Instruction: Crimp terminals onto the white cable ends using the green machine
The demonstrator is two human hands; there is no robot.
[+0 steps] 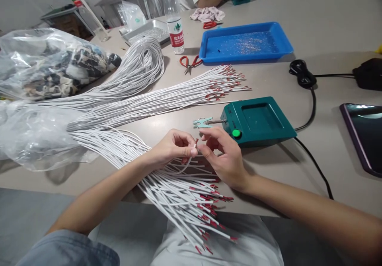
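Right at the fingertips, I've got the left hand (173, 148) pinching a slim white cable (188, 163) near its end, where a short red tip pokes up between the two hands. On the right hand (227, 156), thumb and forefinger are curled and parted beside that tip; whether they touch it, I can't tell. Just under them, a smooth white cable bundle (176, 190) fans out, red-ended, spilling over the near table edge and crowding the space below the wrists. Hard against the far side of the right hand sits a boxy green device (282, 127), recess on top, pale clip (203, 123) sticking out left. Farther out, a second bundle (155, 96) lies straight, then red-handled scissors (188, 65), a speckled blue tray (205, 55), a clear bottle (176, 31); crinkled plastic bags (32, 134) fill the left, a dark phone (365, 133) the right.
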